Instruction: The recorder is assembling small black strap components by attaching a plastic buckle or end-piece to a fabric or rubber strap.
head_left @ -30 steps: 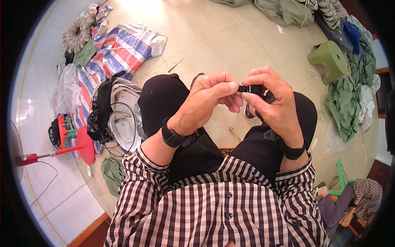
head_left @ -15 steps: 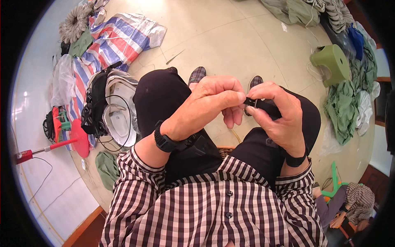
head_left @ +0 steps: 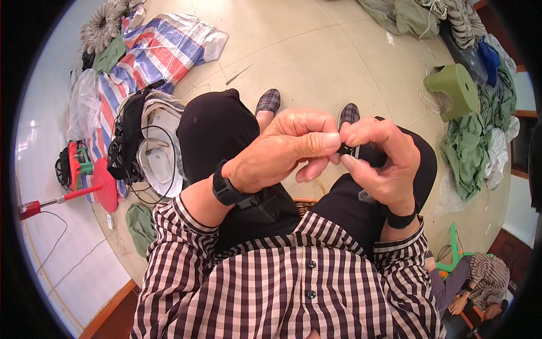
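Observation:
Above my lap, my left hand (head_left: 288, 144) and my right hand (head_left: 387, 161) meet fingertip to fingertip. Between them is a small black piece with a pale metal frame (head_left: 348, 150), something like a strap buckle; much of it is hidden by my fingers. My left thumb and forefinger pinch its left end. On its right side, my right thumb presses from below and the forefinger curls over the top. The other left fingers hang loosely bent. Part of a brown wicker basket (head_left: 305, 205) shows between my thighs.
At left are a striped plastic sheet (head_left: 164, 53), white items with black cords (head_left: 160, 161) and a red round-ended stand (head_left: 105, 185). A green stool (head_left: 451, 90) and green cloth (head_left: 467, 150) lie at right. Another person (head_left: 480, 279) sits at lower right.
My right fingers have curled closer to the left fingertips, covering more of the black piece. Both hands have shifted slightly, and the whole view has moved a little.

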Demonstrator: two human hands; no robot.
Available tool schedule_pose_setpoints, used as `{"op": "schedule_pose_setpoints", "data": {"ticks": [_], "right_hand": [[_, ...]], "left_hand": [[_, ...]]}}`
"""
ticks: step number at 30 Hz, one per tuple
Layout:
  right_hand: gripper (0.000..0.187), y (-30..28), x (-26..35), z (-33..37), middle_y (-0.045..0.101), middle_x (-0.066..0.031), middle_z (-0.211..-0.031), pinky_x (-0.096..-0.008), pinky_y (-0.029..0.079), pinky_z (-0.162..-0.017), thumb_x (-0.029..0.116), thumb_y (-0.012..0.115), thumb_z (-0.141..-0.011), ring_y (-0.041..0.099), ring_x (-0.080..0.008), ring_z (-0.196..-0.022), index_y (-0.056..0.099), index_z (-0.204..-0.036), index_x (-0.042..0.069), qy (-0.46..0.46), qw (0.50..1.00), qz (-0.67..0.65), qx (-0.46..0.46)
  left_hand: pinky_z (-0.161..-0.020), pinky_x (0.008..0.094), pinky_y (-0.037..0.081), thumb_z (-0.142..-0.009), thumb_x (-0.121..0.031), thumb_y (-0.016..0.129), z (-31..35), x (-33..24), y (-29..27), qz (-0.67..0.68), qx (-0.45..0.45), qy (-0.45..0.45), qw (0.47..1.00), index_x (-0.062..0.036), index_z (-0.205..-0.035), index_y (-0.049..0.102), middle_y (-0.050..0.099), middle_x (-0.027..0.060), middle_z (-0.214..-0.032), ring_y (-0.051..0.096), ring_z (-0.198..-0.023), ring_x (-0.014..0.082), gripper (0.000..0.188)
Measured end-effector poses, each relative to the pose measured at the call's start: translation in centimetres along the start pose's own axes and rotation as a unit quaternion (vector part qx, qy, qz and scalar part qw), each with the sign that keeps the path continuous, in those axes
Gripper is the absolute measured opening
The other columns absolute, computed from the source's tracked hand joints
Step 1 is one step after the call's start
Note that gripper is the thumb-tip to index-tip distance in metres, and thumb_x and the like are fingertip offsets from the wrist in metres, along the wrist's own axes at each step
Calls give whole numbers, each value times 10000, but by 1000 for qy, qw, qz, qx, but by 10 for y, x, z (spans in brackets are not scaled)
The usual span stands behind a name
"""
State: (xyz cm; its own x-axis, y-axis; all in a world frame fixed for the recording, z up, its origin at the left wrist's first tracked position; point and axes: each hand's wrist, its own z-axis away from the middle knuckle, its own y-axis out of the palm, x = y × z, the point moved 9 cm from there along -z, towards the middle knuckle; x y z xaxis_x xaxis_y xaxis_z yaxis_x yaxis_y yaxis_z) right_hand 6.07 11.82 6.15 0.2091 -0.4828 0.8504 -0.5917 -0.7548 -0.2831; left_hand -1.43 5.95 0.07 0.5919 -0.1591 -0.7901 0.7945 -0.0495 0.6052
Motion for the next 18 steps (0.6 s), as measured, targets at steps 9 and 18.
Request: {"op": "schedule_pose_setpoints", "data": {"ticks": [9, 18], "right_hand": [[296, -3, 6, 5, 623, -137, -819, -249, 489, -628, -97, 689, -620, 623, -168, -735, 543, -863, -13, -23, 993, -109, -43], [308, -7, 19, 0, 619, -134, -753, -273, 478, -591, -91, 704, -598, 620, -208, -685, 559, -858, -12, -68, 997, -8, -47]], "left_hand": [[-413, 213, 316, -959, -209, 455, 2, 3, 26, 259, 87, 16, 962, -12, -808, 537, 449, 11, -534, 406, -428, 76, 261], [-407, 247, 273, -979, -250, 381, 1, 7, 22, 235, 80, -3, 969, -38, -881, 486, 417, 15, -445, 333, -366, 98, 256]]}}
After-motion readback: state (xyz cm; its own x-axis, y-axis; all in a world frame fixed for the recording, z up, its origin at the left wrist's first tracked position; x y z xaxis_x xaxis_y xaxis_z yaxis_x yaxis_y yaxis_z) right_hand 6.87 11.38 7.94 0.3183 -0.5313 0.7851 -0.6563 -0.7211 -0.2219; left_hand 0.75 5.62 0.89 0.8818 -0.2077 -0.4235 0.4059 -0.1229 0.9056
